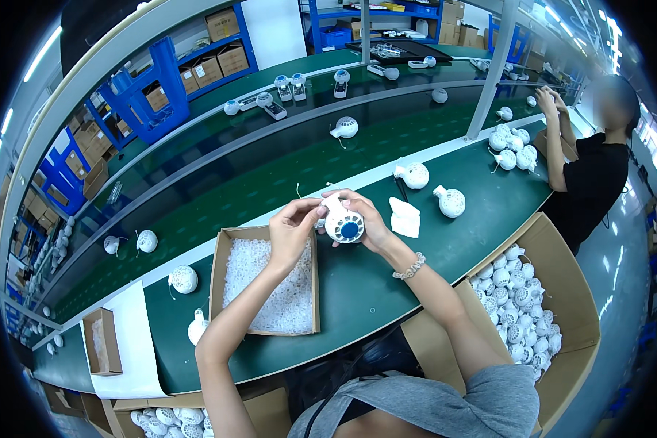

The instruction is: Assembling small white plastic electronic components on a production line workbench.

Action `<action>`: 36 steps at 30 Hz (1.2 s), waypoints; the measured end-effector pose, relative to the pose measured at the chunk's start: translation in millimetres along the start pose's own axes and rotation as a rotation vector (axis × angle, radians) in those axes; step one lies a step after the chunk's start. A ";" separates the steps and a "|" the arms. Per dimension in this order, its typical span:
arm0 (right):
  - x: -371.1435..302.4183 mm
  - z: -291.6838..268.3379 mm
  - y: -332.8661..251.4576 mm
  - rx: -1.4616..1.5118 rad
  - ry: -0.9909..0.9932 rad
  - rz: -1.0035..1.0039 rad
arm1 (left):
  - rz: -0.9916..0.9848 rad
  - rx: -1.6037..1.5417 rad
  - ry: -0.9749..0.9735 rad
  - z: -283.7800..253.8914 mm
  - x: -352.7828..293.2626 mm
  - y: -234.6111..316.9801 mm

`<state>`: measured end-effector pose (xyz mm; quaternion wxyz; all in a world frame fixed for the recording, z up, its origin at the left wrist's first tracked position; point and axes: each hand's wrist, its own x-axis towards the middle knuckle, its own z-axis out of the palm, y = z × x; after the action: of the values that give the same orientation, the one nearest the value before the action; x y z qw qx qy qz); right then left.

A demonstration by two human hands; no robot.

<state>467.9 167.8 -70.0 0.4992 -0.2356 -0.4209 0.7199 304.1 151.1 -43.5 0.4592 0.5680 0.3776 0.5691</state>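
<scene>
In front of me I hold a white ball-shaped device (335, 221) with a short neck, vents and a blue round face. My right hand (367, 219) wraps round its right side, a beaded bracelet on the wrist. The fingers of my left hand (296, 223) are pinched together at its neck; any small part between them is too small to make out. Below my left hand stands a shallow cardboard box (315, 292) full of small translucent rings (266, 292). To the right lie a white paper (404, 217) and two similar white devices, one beside a dark tool.
A large carton (569, 321) of white devices stands at my right, another lower left. A green conveyor (270, 171) with scattered devices runs beyond the green table (350, 285). A co-worker (598, 160) stands at far right near a pile of devices (513, 150).
</scene>
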 end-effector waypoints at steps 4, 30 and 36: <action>0.3 3.3 -3.4 -0.096 0.001 -0.055 | 0.021 0.027 -0.013 -5.9 0.2 -0.7; 7.9 -10.4 29.7 -0.243 0.039 -0.339 | -0.012 -0.026 -0.025 -5.6 1.3 2.0; 2.6 3.6 19.5 -0.175 0.090 -0.236 | 0.170 0.204 -0.019 -12.2 0.0 -2.1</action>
<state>454.1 166.0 -84.2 0.5762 -0.2591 -0.4841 0.6054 292.2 152.9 -46.4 0.3526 0.6473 0.3794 0.5592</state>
